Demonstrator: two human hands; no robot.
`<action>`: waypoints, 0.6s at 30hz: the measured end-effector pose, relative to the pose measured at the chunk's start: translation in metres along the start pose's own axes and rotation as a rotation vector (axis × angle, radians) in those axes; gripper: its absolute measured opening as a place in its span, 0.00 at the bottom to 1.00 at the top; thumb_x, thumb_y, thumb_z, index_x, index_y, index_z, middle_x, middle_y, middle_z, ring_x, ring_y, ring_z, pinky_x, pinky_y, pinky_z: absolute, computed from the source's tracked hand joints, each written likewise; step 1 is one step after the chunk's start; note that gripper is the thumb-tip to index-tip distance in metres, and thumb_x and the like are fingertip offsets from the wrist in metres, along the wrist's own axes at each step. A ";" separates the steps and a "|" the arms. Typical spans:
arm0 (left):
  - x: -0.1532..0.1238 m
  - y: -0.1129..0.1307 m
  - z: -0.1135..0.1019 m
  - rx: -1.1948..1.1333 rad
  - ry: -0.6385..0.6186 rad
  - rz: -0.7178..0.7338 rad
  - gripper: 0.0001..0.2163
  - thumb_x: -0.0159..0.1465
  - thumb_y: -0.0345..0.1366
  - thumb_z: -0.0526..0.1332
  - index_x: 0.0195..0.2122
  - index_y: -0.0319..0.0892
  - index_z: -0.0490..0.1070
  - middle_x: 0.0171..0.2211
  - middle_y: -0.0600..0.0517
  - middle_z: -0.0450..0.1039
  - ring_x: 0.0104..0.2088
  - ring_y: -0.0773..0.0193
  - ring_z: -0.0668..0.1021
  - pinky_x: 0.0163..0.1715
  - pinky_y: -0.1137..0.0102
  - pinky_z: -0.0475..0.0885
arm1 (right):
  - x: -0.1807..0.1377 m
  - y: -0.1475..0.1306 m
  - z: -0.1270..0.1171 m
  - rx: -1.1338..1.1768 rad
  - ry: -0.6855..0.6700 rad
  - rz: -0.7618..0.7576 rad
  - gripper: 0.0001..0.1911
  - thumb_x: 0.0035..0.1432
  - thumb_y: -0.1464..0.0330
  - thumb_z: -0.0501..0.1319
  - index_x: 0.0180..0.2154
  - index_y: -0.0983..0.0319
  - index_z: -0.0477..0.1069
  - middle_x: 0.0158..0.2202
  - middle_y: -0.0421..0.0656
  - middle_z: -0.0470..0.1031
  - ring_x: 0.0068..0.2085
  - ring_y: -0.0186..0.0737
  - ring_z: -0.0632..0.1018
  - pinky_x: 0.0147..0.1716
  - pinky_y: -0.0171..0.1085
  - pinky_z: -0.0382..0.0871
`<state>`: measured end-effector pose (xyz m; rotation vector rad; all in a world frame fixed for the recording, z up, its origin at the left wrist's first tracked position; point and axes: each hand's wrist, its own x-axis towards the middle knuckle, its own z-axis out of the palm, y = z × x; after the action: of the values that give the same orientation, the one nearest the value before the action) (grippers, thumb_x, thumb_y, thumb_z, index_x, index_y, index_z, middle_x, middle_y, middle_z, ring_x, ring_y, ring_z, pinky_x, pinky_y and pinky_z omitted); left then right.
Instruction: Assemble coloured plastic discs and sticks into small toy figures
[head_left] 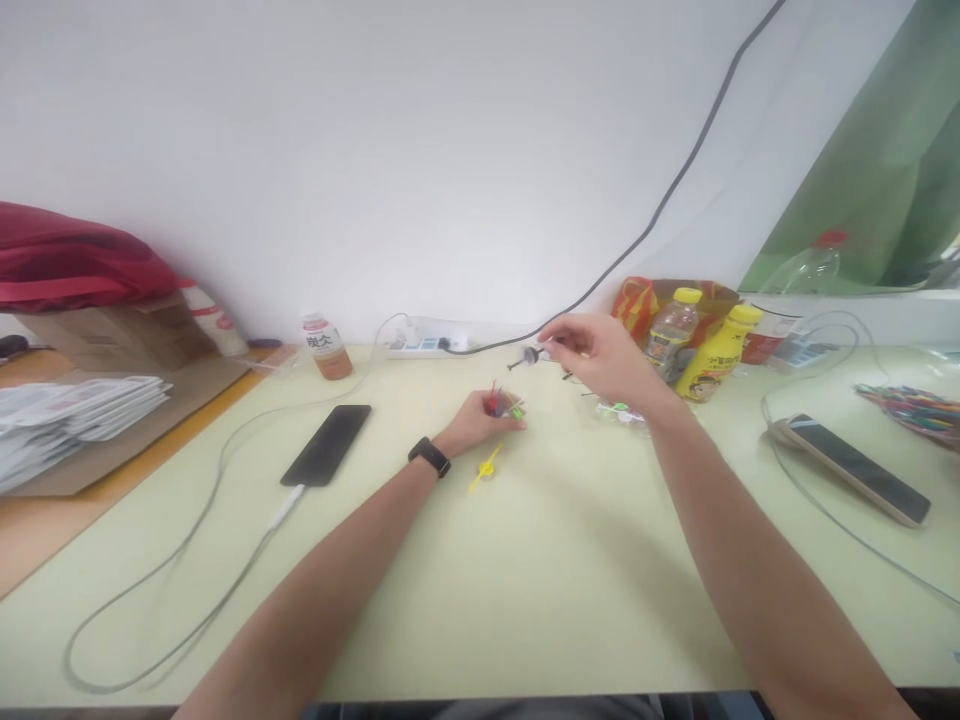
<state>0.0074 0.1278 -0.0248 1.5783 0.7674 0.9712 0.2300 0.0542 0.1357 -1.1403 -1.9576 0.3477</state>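
My left hand (474, 424) rests on the pale green desk (540, 580), fingers curled round a small bunch of coloured plastic pieces (504, 405), red and green among them. A black band sits on that wrist. My right hand (600, 352) is raised a little above the desk near the wall, pinching a small grey piece with a thin stem (529, 357) between fingertips. A yellow piece (486, 469) lies loose on the desk just in front of my left hand. More small pieces, one green (616, 409), lie under my right wrist.
A black phone (327, 445) on a white charging cable lies left. A second phone (855, 468) lies right. A small bottle (327, 347), a power strip (420, 345), two yellow-capped bottles (718, 355) and a bag stand along the wall. Stacked papers (67, 420) sit far left.
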 end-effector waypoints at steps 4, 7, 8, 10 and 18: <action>-0.002 0.001 0.000 0.019 -0.044 -0.017 0.21 0.47 0.39 0.81 0.42 0.40 0.82 0.41 0.44 0.82 0.43 0.53 0.82 0.50 0.59 0.75 | 0.003 0.003 0.009 -0.032 0.129 0.016 0.08 0.63 0.66 0.60 0.40 0.61 0.75 0.34 0.44 0.78 0.34 0.39 0.75 0.35 0.35 0.69; -0.003 0.004 0.000 0.015 -0.048 -0.014 0.19 0.47 0.39 0.81 0.39 0.40 0.82 0.41 0.44 0.82 0.43 0.53 0.82 0.49 0.59 0.75 | 0.004 0.007 0.016 -0.085 0.112 0.032 0.06 0.62 0.67 0.60 0.38 0.61 0.74 0.31 0.43 0.76 0.31 0.38 0.74 0.34 0.35 0.68; -0.003 0.005 0.001 0.004 -0.046 -0.012 0.19 0.46 0.38 0.81 0.38 0.40 0.81 0.40 0.45 0.82 0.43 0.53 0.82 0.49 0.59 0.75 | 0.004 0.009 0.018 -0.101 0.110 0.026 0.05 0.62 0.67 0.60 0.38 0.61 0.74 0.31 0.42 0.76 0.31 0.38 0.74 0.34 0.35 0.68; -0.004 0.007 0.002 -0.022 -0.042 -0.011 0.19 0.45 0.38 0.82 0.36 0.40 0.81 0.39 0.45 0.82 0.43 0.52 0.82 0.49 0.58 0.75 | 0.005 0.013 0.023 -0.125 0.107 0.010 0.05 0.62 0.69 0.59 0.37 0.60 0.74 0.29 0.41 0.75 0.31 0.38 0.74 0.34 0.34 0.67; -0.004 0.008 0.002 0.014 -0.024 -0.011 0.20 0.43 0.39 0.82 0.35 0.39 0.80 0.37 0.46 0.82 0.42 0.52 0.82 0.48 0.59 0.76 | 0.006 0.014 0.031 -0.025 0.154 -0.021 0.04 0.56 0.72 0.62 0.30 0.60 0.69 0.26 0.40 0.74 0.28 0.37 0.74 0.30 0.35 0.66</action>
<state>0.0079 0.1219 -0.0179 1.5935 0.7666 0.9389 0.2131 0.0714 0.1112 -1.1281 -1.8423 0.2177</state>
